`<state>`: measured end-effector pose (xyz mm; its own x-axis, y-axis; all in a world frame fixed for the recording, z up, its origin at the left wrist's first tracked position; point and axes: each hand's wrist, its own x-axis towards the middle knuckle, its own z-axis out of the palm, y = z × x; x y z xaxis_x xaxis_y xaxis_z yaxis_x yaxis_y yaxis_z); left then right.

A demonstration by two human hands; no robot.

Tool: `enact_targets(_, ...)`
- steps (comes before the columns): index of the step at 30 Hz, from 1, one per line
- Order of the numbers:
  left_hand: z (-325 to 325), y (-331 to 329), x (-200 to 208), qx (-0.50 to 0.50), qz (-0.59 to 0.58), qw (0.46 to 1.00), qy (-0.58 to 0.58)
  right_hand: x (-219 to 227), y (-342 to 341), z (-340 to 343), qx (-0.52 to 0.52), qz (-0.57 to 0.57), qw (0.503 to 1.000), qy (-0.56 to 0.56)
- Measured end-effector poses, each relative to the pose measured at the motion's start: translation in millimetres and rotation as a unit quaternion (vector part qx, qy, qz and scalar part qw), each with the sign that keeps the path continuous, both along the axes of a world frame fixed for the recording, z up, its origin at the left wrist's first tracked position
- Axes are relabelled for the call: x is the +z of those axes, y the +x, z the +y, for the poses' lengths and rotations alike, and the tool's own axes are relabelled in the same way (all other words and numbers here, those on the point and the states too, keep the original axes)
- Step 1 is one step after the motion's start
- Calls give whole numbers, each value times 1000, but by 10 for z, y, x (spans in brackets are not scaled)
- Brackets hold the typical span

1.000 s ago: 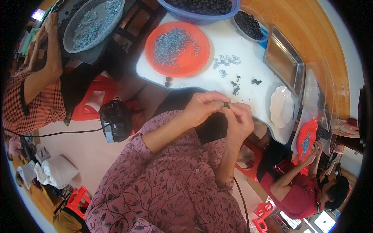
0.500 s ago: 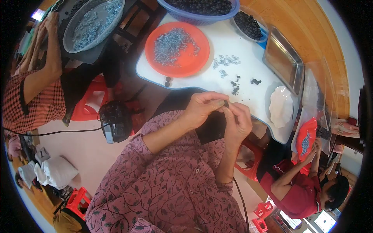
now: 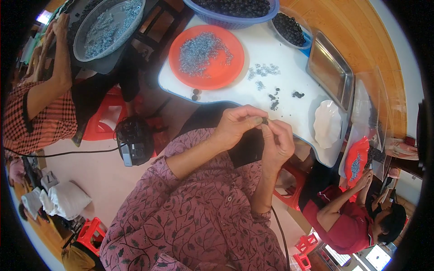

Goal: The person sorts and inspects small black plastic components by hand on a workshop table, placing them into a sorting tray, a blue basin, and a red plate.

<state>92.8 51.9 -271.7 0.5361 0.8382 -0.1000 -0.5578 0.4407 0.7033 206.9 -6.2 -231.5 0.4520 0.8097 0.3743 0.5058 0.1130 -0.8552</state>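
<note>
White counter (image 3: 289, 97) with a rounded, blue-trimmed edge, smooth and bare in the middle, close enough for both hands to work just above its near rim. Blue plastic basket (image 3: 235, 18) of dark round pieces at the far side, a smaller bowl of the same dark pieces (image 3: 289, 28) beside it on the right — stock likely kept back, out of the working space. Flat orange plate (image 3: 206, 56) nearer in, heaped with tiny grey-blue bits, within easy reach of the left hand. Rectangular steel tray (image 3: 329, 68) along the right edge, shiny; a scalloped white dish (image 3: 327, 123) below it. Loose scatter of grey bits (image 3: 263, 71) and a few dark beads (image 3: 274, 102) between plate and hands.

Left hand (image 3: 235, 124) curled, grip closed by thumb and forefinger on a small dark bead (image 3: 264, 120) — held at the fingertips, just off the counter's near edge. Right hand (image 3: 278, 140) raised to meet it, fingertips pinched at the same bead, probably steadying or fitting something too small to make out.
</note>
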Motion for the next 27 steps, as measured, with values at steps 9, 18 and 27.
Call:
enact_targets(9,15,16,58,-7,-6,1000,10,35,34,7,-9,-23,1000,4)
enact_targets(18,-75,66,19,35,53,998,9,-77,43,78,7,-245,967,71)
enact_targets(27,-52,46,25,34,85,996,6,-96,61,54,0,-262,964,51)
